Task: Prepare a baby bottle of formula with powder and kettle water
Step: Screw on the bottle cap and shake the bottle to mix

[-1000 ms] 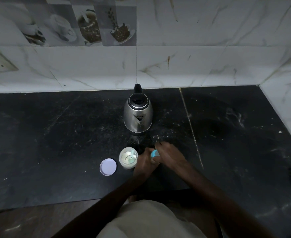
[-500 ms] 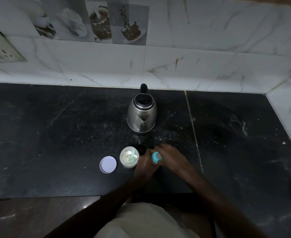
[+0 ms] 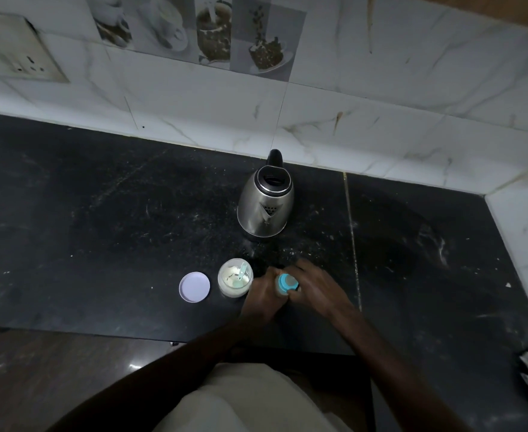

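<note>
Item: bottle (image 3: 286,283), teal top showing, upright on the counter (image 3: 100,244), low centre of my view. My left hand (image 3: 264,296) wraps its body from 9 o'clock; my right hand (image 3: 314,285) closes on the teal collar from 3 o'clock. Both hold the bottle.

Item: jar (image 3: 235,277) of powder, open, scoop (image 3: 242,271) standing in it, just beside the left hand at 9 o'clock. Its lid (image 3: 194,287) lies flat further out at 9.

Item: kettle (image 3: 266,202), at 12 o'clock from the bottle, apart, spout toward me.

Step, as I judge it: turning the collar. I'd keep the left hand firm, bottle planted, twist only with the right, elbow clear of the jar.
</note>
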`<action>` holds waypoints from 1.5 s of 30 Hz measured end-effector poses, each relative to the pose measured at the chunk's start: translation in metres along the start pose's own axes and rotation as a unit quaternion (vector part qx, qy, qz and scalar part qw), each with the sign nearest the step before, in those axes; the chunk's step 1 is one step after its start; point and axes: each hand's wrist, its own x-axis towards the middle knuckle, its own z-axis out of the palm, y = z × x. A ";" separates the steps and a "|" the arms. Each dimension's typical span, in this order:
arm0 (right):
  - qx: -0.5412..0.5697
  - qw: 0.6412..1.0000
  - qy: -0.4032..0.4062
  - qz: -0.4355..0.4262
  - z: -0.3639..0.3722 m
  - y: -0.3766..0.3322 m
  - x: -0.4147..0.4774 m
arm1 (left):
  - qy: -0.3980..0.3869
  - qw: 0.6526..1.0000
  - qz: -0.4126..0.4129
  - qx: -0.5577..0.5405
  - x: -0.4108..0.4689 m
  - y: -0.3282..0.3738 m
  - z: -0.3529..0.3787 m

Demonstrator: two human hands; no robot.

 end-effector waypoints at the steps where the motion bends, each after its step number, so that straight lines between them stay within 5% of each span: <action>1: 0.000 1.000 -0.003 0.000 -0.001 -0.001 0.001 | -0.003 1.000 0.000 -0.007 0.000 -0.002 0.001; 9: -0.042 0.996 0.008 0.074 0.002 -0.008 0.007 | -0.010 1.000 -0.026 -0.014 0.002 -0.006 0.003; 14: 0.017 1.000 -0.007 -0.012 0.002 -0.004 -0.001 | 0.000 1.000 -0.022 -0.019 0.002 -0.008 0.008; 20: -0.076 0.994 -0.015 0.072 0.000 -0.012 0.012 | 0.008 0.999 -0.024 -0.035 0.001 -0.011 0.008; 33: 0.027 0.993 -0.011 -0.115 -0.014 0.010 -0.002 | 0.043 0.998 0.022 -0.035 0.000 -0.016 0.012; 45: 0.003 1.000 -0.008 0.002 0.005 0.002 0.008 | 0.030 0.999 0.015 -0.014 0.000 -0.017 0.011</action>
